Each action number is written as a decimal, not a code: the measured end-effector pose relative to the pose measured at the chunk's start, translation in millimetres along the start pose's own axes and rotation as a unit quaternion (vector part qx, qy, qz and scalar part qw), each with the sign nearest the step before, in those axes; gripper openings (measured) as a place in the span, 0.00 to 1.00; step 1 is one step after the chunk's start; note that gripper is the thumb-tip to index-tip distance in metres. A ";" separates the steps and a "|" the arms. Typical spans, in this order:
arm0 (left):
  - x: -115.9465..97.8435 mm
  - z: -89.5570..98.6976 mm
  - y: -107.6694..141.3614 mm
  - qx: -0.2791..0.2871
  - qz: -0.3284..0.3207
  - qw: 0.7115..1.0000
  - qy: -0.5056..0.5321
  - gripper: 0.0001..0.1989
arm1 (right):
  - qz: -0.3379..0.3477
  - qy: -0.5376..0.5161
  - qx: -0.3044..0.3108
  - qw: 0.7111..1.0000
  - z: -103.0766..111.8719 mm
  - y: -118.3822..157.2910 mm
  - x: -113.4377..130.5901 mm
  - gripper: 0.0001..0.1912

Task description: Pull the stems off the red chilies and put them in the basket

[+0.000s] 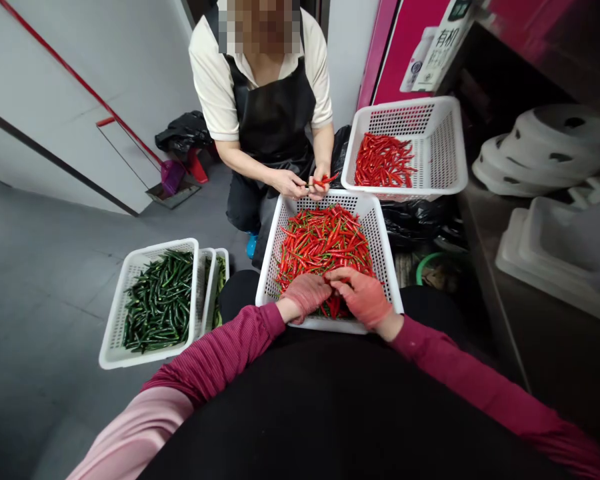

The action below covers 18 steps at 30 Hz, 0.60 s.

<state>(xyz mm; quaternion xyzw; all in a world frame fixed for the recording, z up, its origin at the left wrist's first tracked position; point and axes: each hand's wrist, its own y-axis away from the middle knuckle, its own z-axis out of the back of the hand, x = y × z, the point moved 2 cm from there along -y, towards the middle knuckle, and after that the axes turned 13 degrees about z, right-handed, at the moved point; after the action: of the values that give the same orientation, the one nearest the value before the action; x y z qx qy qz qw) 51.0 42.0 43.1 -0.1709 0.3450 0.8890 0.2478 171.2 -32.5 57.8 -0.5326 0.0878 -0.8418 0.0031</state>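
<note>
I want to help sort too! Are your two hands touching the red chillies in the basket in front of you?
Touching. The head view shows the left hand and right hand resting on the pile of red chillies in the white basket, fingers among them.

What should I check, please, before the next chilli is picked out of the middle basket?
1. Left hand and right hand both over the red chillies: ok.
2. Whether either hand already grips a chilli: cannot tell, the fingers are curled down out of sight.
3. Middle basket sits level within reach: ok.
4. Co-worker's hands at the far rim, apart from the near hands: ok.
5. Far basket has room beside its chillies: ok.
6. Green chilli basket stands apart on the floor to the left: ok.
</note>
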 end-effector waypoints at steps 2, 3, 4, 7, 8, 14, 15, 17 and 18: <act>8.3 2.7 -1.9 -0.011 0.014 0.999 -0.051 0.09 | 0.074 0.191 0.054 0.977 5.9 0.1 3.1 0.13; 13.3 5.1 -2.1 -0.023 0.025 0.997 -0.070 0.10 | 0.094 0.264 0.101 0.955 7.6 -0.2 1.0 0.14; 18.7 8.4 -1.9 -0.043 0.040 0.995 -0.081 0.12 | 0.107 0.321 0.158 0.928 8.0 -0.5 -3.6 0.14; 33.5 18.6 0.7 -0.113 0.096 0.985 -0.084 0.20 | 0.171 0.410 0.359 0.821 -1.2 0.4 -25.3 0.16; 36.9 20.4 1.6 -0.122 0.109 0.983 -0.081 0.22 | 0.194 0.425 0.402 0.788 -6.1 0.8 -32.4 0.18; 36.1 11.6 5.6 -0.075 0.067 0.995 0.002 0.15 | 0.208 0.454 0.401 0.768 -16.8 -0.9 -48.2 0.10; 34.5 10.0 6.0 -0.075 0.058 0.995 0.014 0.15 | 0.194 0.452 0.377 0.785 -13.7 -1.2 -47.8 0.10; 32.0 7.4 6.0 -0.065 0.058 0.996 0.028 0.14 | 0.168 0.434 0.348 0.814 -7.2 -0.8 -47.0 0.10; 30.9 6.3 5.7 -0.054 0.065 0.996 0.031 0.13 | 0.157 0.413 0.341 0.830 -4.5 -0.4 -46.5 0.10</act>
<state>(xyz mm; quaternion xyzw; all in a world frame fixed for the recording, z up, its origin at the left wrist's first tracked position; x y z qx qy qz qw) 21.6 52.7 35.9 -0.1883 0.3143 0.9149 0.1694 187.3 -26.9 14.3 -0.0795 -0.1295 -0.9479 0.2799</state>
